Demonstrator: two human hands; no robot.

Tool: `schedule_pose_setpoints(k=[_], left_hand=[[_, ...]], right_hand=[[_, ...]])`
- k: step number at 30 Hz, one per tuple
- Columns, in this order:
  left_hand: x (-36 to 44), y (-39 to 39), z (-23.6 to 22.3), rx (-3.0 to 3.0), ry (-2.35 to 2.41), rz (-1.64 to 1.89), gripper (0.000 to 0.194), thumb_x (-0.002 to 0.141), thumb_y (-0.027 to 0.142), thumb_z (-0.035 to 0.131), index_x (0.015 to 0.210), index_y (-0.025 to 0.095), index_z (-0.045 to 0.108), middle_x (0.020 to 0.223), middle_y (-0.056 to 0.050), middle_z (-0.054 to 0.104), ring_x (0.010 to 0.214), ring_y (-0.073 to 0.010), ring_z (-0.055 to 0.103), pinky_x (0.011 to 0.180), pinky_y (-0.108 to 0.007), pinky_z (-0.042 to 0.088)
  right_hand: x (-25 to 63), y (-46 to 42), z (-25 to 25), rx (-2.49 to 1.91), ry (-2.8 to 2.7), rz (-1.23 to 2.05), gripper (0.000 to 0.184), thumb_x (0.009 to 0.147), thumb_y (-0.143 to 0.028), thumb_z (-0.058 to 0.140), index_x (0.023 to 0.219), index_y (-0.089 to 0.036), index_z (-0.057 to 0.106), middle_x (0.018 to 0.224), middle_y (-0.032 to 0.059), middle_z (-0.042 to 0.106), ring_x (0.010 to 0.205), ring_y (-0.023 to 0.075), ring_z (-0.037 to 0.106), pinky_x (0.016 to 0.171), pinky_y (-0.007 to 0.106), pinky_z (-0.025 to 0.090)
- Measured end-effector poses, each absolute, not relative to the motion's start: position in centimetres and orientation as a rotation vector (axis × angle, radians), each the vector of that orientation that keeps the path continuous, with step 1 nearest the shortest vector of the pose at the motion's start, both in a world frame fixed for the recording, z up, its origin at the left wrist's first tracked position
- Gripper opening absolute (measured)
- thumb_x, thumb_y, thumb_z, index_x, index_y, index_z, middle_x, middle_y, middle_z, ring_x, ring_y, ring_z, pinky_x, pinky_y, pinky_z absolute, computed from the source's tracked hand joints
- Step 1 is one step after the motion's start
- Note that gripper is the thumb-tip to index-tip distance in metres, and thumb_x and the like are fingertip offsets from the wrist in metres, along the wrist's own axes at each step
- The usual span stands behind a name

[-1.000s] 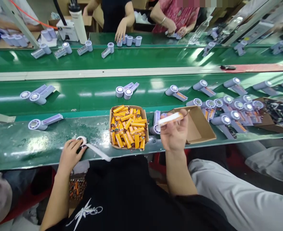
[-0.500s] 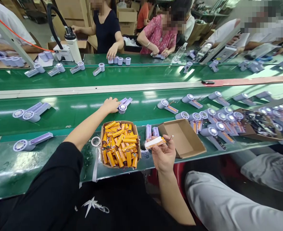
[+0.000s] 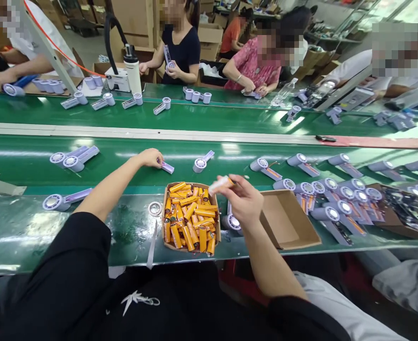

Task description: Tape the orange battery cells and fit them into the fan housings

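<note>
Over the far belt, my left hand (image 3: 151,157) is closed on a lilac handheld fan housing (image 3: 167,167); its open handle sticks out to the right and its round head is hidden by the hand. My right hand (image 3: 246,201) is raised right of the battery box, pinching an orange battery (image 3: 222,183) with a white strip along it. A cardboard box (image 3: 165,239) full of orange batteries sits before me. Left of that lies a tape roll (image 3: 155,209), its loose white end (image 3: 152,246) trailing to the bench edge. Another fan housing (image 3: 199,165) rests right of my left hand.
An open cardboard box (image 3: 289,220) stands at right, beside a cluster of fans (image 3: 344,207) with batteries in their handles. More housings (image 3: 73,163) lie on the left. A pale divider rail (image 3: 195,136) runs between the belts. Co-workers sit across the line.
My left hand left the tape roll, reached to the paired housings on the belt and drew one leftward. My right hand keeps the battery and has turned palm-down.
</note>
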State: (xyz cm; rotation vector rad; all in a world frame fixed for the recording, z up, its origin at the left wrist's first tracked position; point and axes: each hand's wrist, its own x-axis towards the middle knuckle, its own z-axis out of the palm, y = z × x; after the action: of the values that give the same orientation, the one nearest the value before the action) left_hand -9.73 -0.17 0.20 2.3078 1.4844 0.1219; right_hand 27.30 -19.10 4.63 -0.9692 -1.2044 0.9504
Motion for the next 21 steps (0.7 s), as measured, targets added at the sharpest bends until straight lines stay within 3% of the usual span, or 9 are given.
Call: schedule_pose_setpoints(k=[3, 6, 10, 15, 21], left_hand=[[-10.1, 0.7, -0.2, 2.250, 1.463, 0.079, 0.025, 0.075, 0.051, 0.076, 0.083, 0.028, 0.082, 0.102, 0.001, 0.086, 0.097, -0.0196, 0.072, 0.081, -0.023, 0.048], [-9.9, 0.9, -0.7, 2.209, 1.512, 0.150, 0.032, 0.086, 0.052, 0.067, 0.094, 0.024, 0.081, 0.102, -0.003, 0.085, 0.089, -0.0192, 0.070, 0.075, -0.025, 0.045], [-9.0, 0.5, -2.0, 2.166, 1.573, 0.296, 0.033, 0.096, 0.050, 0.060, 0.104, 0.022, 0.077, 0.106, -0.006, 0.083, 0.091, -0.0211, 0.069, 0.078, -0.027, 0.046], [-7.2, 0.5, -3.2, 2.102, 1.614, 0.383, 0.024, 0.096, 0.041, 0.062, 0.105, 0.023, 0.075, 0.113, -0.008, 0.082, 0.102, -0.0250, 0.071, 0.087, -0.031, 0.049], [-6.1, 0.5, -3.3, 2.051, 1.620, 0.430, 0.023, 0.096, 0.037, 0.061, 0.106, 0.022, 0.076, 0.113, -0.009, 0.082, 0.103, -0.0271, 0.071, 0.092, -0.035, 0.050]], right_hand=[[21.7, -12.4, 5.2, -1.008, -1.616, 0.982, 0.050, 0.086, -0.037, 0.087, 0.133, -0.024, 0.076, 0.109, 0.0050, 0.089, 0.098, 0.0230, 0.086, 0.101, 0.042, 0.069], [17.0, -7.0, 4.2, -1.239, -2.126, 0.845, 0.052, 0.099, -0.031, 0.069, 0.149, -0.015, 0.065, 0.117, 0.0106, 0.087, 0.105, 0.0211, 0.084, 0.102, 0.035, 0.065], [14.0, -4.0, 2.0, -1.334, -2.446, 0.697, 0.045, 0.105, -0.028, 0.066, 0.148, -0.016, 0.066, 0.115, 0.0112, 0.088, 0.105, 0.0228, 0.082, 0.100, 0.033, 0.061], [14.0, -3.2, 0.7, -1.435, -2.696, 0.556, 0.045, 0.107, -0.026, 0.066, 0.151, -0.019, 0.068, 0.130, 0.0182, 0.084, 0.116, 0.0323, 0.080, 0.105, 0.041, 0.057], [12.6, -2.2, 0.2, -1.454, -2.911, 0.517, 0.044, 0.110, -0.033, 0.061, 0.151, -0.022, 0.072, 0.139, 0.0181, 0.080, 0.126, 0.0359, 0.076, 0.111, 0.045, 0.054]])
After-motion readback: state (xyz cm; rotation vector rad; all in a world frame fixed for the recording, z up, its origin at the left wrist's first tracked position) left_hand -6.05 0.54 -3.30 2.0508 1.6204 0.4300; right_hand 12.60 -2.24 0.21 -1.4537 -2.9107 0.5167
